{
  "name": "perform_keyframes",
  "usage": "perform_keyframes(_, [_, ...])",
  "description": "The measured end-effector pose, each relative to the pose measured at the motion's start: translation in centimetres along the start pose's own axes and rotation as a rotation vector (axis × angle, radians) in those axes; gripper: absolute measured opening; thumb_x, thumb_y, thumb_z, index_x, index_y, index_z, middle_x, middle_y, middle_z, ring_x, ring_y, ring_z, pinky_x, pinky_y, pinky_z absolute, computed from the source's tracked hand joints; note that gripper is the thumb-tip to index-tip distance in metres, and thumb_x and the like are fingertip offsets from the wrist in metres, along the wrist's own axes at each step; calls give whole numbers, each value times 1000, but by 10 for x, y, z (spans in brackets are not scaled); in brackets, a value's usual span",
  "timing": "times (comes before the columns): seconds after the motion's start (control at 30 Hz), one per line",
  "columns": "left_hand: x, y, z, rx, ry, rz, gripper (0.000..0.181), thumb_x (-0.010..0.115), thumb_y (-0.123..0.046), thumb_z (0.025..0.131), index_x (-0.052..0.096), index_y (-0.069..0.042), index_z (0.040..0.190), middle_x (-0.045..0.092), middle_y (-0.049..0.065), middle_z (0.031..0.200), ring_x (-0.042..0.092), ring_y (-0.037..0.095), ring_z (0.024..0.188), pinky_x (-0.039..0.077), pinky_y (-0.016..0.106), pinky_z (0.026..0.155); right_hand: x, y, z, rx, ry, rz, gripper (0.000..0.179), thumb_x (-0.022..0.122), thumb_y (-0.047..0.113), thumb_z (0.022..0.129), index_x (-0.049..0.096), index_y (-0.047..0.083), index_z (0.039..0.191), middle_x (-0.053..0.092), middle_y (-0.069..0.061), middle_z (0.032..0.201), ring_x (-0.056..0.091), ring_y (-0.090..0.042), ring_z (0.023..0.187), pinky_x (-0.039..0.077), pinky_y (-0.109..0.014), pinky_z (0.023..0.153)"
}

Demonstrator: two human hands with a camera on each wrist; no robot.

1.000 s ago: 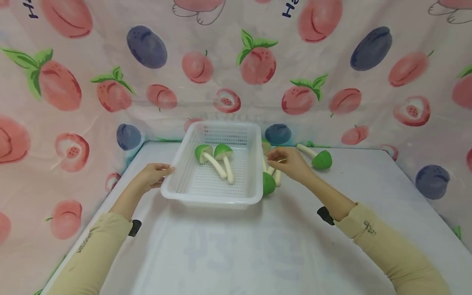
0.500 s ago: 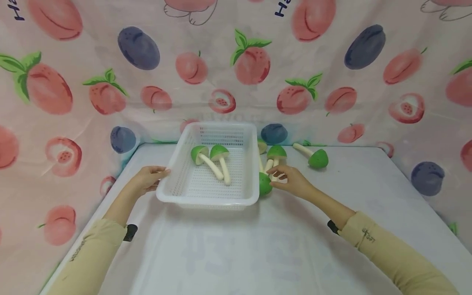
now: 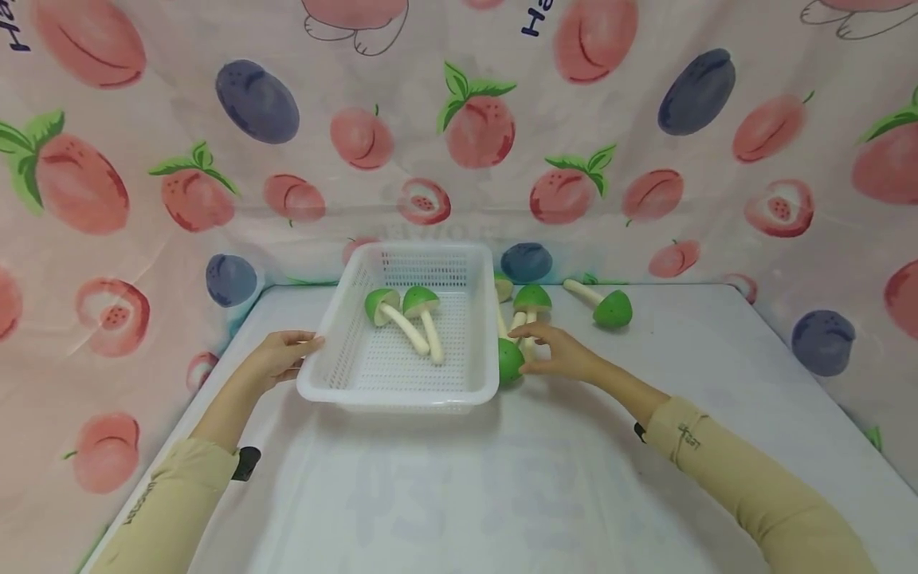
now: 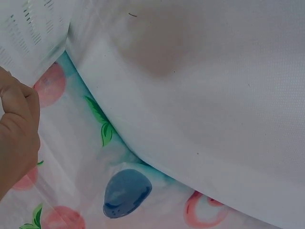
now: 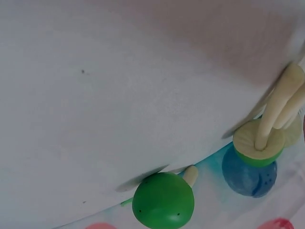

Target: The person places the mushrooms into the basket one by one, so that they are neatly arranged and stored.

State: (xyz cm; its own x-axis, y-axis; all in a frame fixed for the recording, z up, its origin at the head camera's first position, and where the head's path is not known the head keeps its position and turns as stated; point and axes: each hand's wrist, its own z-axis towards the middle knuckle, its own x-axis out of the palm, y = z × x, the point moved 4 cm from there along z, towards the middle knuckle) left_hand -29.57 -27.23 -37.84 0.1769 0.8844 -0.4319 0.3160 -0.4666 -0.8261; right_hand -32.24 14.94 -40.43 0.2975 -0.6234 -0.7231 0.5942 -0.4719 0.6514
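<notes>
A white perforated plastic basket (image 3: 402, 396) sits at the middle of the table, its near side seeming raised. Inside lie two toy mushrooms with green caps and pale stems, the left mushroom (image 3: 406, 328) and the right mushroom (image 3: 433, 335). My left hand (image 3: 276, 357) holds the basket's left rim, thumb on top and fingers below. My right hand (image 3: 555, 352) is at the basket's right side, thumb and fingers spread around a green mushroom cap (image 3: 510, 361). Whether they press on it is unclear. Beside it stands or leans another mushroom (image 3: 532, 298), its stem partly behind my fingers.
One mushroom (image 3: 613, 309) lies apart at the back right. A further mushroom cap (image 3: 504, 287) shows behind the basket's right edge. The white-covered table (image 3: 445, 494) meets a fruit-printed cloth (image 3: 430, 119) along its back and left edges.
My right hand has come nearer and lower, from the stems to the near green cap, its thumb and fingers parting wider. The left hand keeps its hold on the basket. The head view has shifted slightly.
</notes>
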Motion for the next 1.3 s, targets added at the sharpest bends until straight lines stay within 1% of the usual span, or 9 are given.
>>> perform_keyframes(0.07, [0,0,0,-3,0,4,64,55,-34,95,34,7,139,55,5,107,56,3,79,54,20,72,2,-2,2,-2,33,17,60,77,12,77,51,0,129,50,-20,134,44,-39,126,39,-58,100])
perform_keyframes(0.23, [-1,1,1,-4,-5,20,64,55,-35,95,35,7,139,55,5,108,55,5,80,53,20,72,8,-7,9,8,110,8,73,80,15,74,44,2,136,43,-19,141,36,-37,134,32,-55,108])
perform_keyframes(0.37, [-1,2,0,-5,-6,30,64,55,-36,95,35,7,139,55,5,107,55,5,81,52,20,72,15,-10,15,12,191,38,83,81,13,72,36,-1,140,39,-19,144,34,-37,135,30,-53,110])
perform_keyframes(0.5, [-1,2,-1,-5,-5,28,64,55,-35,95,35,7,139,56,4,105,56,5,80,52,19,71,21,-7,20,-25,251,68,84,81,7,72,32,-4,140,36,-20,144,34,-37,134,29,-52,110])
perform_keyframes(0.6, [0,2,-2,-4,1,18,65,55,-34,95,34,8,139,56,3,104,55,5,80,52,20,71,22,-5,22,-35,262,69,84,80,3,71,33,-4,140,37,-20,144,33,-37,135,29,-52,110])
perform_keyframes(0.93, [-1,-1,0,-3,2,21,64,55,-35,95,35,6,139,57,1,102,56,4,79,53,20,71,20,-5,28,-31,268,-51,81,83,7,68,41,0,137,49,-15,137,44,-31,129,33,-47,109])
perform_keyframes(1.13, [-1,0,0,1,4,15,63,56,-36,94,36,6,138,57,-2,98,56,4,78,52,20,70,19,-5,28,-29,273,-74,80,83,7,68,44,1,137,52,-14,135,47,-30,126,36,-47,107])
perform_keyframes(1.2, [-1,1,0,1,2,16,63,56,-36,94,37,7,137,57,0,99,56,5,79,53,20,70,19,-4,27,-31,269,-100,80,84,9,68,44,2,137,52,-14,135,47,-31,126,37,-48,106])
perform_keyframes(1.3, [-1,2,0,-4,-5,18,62,56,-35,94,37,6,137,56,2,102,56,5,79,53,20,71,17,-3,24,-11,256,-126,82,84,10,68,43,4,138,50,-14,137,46,-31,127,36,-49,106])
